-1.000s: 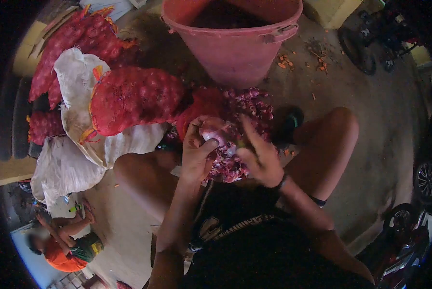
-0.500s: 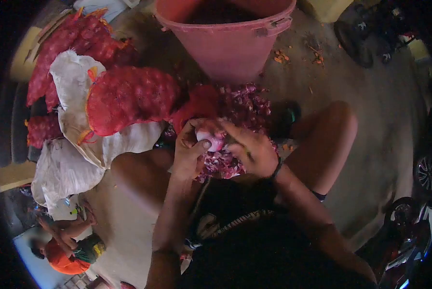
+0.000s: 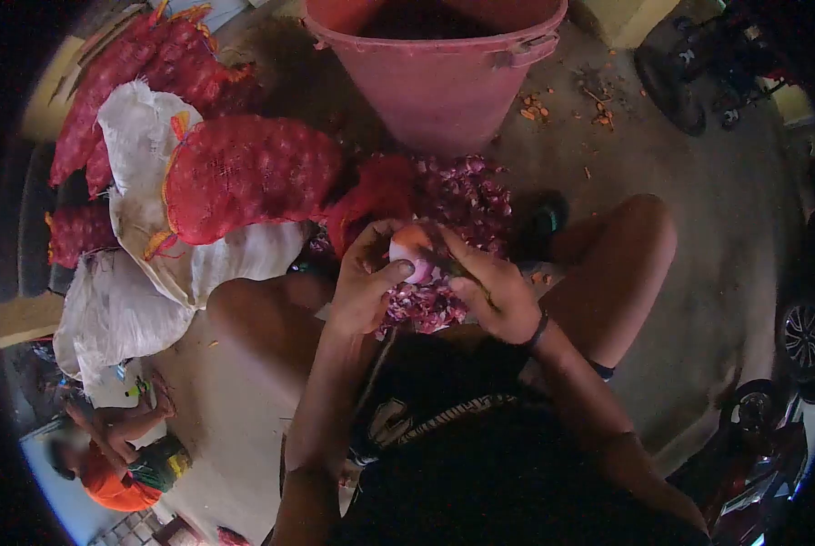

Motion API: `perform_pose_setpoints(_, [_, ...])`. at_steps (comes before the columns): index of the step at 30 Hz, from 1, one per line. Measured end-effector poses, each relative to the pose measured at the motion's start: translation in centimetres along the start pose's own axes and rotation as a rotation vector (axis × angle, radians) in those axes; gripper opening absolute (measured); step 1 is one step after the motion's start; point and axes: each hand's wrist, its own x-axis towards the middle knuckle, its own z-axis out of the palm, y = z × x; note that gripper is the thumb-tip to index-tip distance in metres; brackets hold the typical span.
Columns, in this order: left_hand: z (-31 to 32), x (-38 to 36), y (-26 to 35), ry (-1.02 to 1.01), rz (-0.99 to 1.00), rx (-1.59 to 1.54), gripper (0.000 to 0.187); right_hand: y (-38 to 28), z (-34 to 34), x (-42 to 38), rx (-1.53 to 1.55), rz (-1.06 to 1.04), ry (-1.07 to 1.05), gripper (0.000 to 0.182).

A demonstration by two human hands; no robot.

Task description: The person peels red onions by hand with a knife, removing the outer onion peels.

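In the head view, at the centre of the frame, the left hand (image 3: 364, 280) is gripping a peeled onion (image 3: 411, 255), fingers curled around its left side and thumb pressing its lower front. The right hand (image 3: 491, 293) is closing on the onion from the right, its fingers bent over the top edge and seeming to pinch at the skin; whether it is also holding a small blade is too dark to tell. A second ago that hand was standing open and apart from the onion, fingers spread; now it is back in contact, which suggests another strip of skin is being pulled away.

Just below and behind the hands, a heap of purple onion skins (image 3: 462, 196) is lying on the floor between the person's bare knees. The red bucket (image 3: 435, 82) is standing at the upper centre, well apart from the hands. Red mesh sacks (image 3: 244, 173) and white sacks (image 3: 125, 309) are crowding the left. Bare concrete floor (image 3: 717, 182) is lying open to the right. Another person (image 3: 116, 455) is sitting at the lower left.
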Motion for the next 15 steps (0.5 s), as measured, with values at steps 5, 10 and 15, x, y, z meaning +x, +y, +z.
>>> perform_pose_setpoints(5, [0.2,-0.1,0.0,0.004,-0.003,0.003,0.058,-0.6,0.2,0.1,-0.012,0.069,-0.075,0.048])
perform_pose_setpoints(10, [0.0,-0.2,0.2,-0.017,-0.019,0.014,0.058,-0.2,-0.1,-0.2,-0.075,0.125,-0.078,0.047])
perform_pose_setpoints(15, [-0.3,-0.1,-0.2,-0.001,-0.034,-0.013,0.056,-0.4,0.9,0.3,0.049,-0.026,0.118,0.046])
